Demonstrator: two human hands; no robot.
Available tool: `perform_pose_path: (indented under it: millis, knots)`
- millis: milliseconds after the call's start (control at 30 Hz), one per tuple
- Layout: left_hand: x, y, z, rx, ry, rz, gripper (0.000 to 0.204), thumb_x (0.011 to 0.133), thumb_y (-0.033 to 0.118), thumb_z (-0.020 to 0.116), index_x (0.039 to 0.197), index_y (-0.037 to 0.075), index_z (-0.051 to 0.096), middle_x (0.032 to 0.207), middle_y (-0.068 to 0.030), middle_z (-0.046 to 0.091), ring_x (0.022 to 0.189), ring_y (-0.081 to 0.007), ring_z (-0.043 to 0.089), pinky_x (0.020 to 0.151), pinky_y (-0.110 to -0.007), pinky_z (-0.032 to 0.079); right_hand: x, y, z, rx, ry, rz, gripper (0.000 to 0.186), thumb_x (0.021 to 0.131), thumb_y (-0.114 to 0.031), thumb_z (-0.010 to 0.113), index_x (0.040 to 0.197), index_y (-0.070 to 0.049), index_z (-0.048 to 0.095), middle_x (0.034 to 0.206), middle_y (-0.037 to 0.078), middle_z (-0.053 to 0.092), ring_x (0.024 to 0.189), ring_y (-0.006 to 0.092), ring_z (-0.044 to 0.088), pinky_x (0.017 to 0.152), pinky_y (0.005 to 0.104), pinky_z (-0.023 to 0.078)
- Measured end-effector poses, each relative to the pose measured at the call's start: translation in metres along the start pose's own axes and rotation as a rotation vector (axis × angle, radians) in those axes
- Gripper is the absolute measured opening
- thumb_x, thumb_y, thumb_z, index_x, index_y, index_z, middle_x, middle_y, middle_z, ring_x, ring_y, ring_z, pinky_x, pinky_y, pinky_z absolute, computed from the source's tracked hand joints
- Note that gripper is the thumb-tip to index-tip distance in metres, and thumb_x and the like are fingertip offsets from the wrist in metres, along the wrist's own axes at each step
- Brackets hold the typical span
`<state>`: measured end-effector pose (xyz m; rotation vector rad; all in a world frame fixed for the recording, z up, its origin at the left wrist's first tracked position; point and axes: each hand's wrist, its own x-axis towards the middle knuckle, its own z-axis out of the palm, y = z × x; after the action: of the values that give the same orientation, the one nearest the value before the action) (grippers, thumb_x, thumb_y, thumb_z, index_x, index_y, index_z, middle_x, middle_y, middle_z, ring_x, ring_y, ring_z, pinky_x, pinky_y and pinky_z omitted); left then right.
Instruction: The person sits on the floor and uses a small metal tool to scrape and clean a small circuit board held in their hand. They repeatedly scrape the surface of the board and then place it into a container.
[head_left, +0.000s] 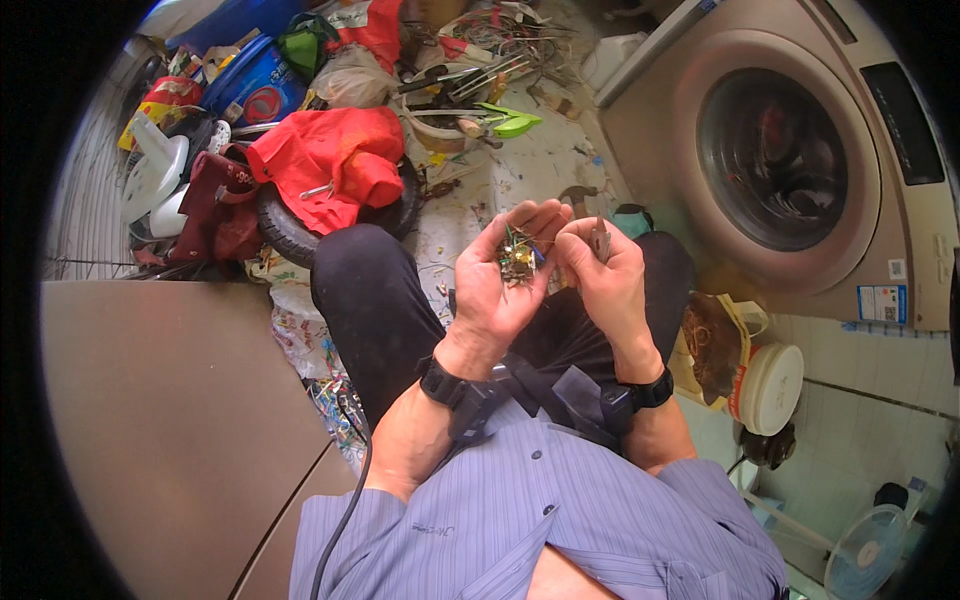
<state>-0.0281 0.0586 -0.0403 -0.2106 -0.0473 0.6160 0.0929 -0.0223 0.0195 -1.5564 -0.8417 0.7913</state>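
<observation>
My left hand (pixel 493 290) is cupped palm up in front of my lap. In its palm lies a small heap of scraps (pixel 519 257), thin wire-like bits in green, yellow, blue and silver. Close beside it, my right hand (pixel 607 275) has its fingers closed around a short, dull metal tool (pixel 600 240) with a blunt, plier-like head. The rest of the tool is hidden in the fist. My right thumb and forefinger come up to the left fingers, and whether they pinch a scrap too is too small to tell.
A front-loading washing machine (pixel 780 160) stands at the right. At the left a red cloth (pixel 335 165) lies over a black tyre (pixel 290 228). A hammer (pixel 578 193), hand tools (pixel 490 80) and litter lie on the floor ahead. A white bucket (pixel 775 390) is at the lower right.
</observation>
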Motion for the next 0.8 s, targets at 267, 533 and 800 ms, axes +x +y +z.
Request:
perform_pose_path:
  millis: [267, 533, 800]
  knots:
    - [0.002, -0.004, -0.002, -0.035, 0.02, -0.027, 0.042, 0.11, 0.025, 0.039, 0.125, -0.004, 0.067, 0.139, -0.0232, 0.064, 0.139, -0.0377, 0.053, 0.121, -0.049, 0.041, 0.001, -0.001, -0.01, 0.263, -0.039, 0.054, 0.013, 0.102, -0.014, 0.067, 0.098, -0.001, 0.069, 0.071, -0.002, 0.059, 0.058, 0.0055, 0.049, 0.051, 0.0222, 0.038]
    - [0.013, -0.01, -0.006, -0.024, 0.066, -0.073, 0.031, 0.107, 0.018, 0.05, 0.119, -0.004, 0.07, 0.134, -0.0235, 0.067, 0.136, -0.0386, 0.056, 0.121, -0.052, 0.04, -0.024, -0.017, -0.091, -0.053, 0.229, -0.076, 0.013, 0.103, -0.013, 0.066, 0.096, -0.002, 0.068, 0.077, 0.0, 0.063, 0.063, 0.0069, 0.053, 0.057, 0.0231, 0.041]
    - [0.018, -0.025, -0.011, 0.042, 0.117, -0.127, 0.031, 0.109, 0.016, 0.048, 0.131, 0.0, 0.064, 0.136, -0.0191, 0.066, 0.137, -0.0369, 0.055, 0.12, -0.049, 0.043, -0.107, 0.045, -0.243, -1.053, 0.659, 0.052, 0.025, 0.097, -0.02, 0.068, 0.112, 0.001, 0.07, 0.097, 0.02, 0.075, 0.087, 0.0345, 0.071, 0.077, 0.0438, 0.055]
